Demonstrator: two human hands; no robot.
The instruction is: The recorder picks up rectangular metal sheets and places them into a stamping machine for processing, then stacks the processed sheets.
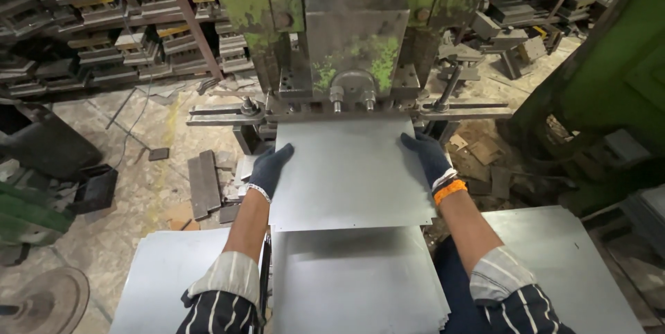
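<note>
Nearest the camera, three low stacks of flat grey metal sheets lie side by side: a left stack (163, 275), a middle stack (357, 282) directly below the work, and a right stack (561, 265) beyond the right forearm. No bin or box holds them; each pile simply rests loose, its edges roughly squared.

Just above the middle stack lies the metal sheet (346, 171) being handled. It is a plain rectangular panel, dull silver-grey, smooth and unmarked, with a soft sheen and straight cut edges. Its near edge overlaps the far edge of the middle stack, and its far edge reaches under the press head.

The left hand (270, 168), in a dark knitted glove with a pale cuff, lies on the sheet's left edge with fingers extended and close together, palm flat down; the thumb side sits at the rim, but whether it curls beneath cannot be told. The right hand (427, 157), gloved alike with an orange band at the wrist, rests on the right edge in the same way, fingers stretched forward, pressing rather than clenching. Both forearms come out of rolled striped sleeves.

Beyond the hands stands the press (353, 50), a worn machine of grey steel and chipped green paint, with bolts and clamps along its lower bar. Left of it, scrap plates (204, 185) lie on the dusty concrete floor. Farthest back, shelves (104, 36) carry rows of heavy metal dies.
</note>
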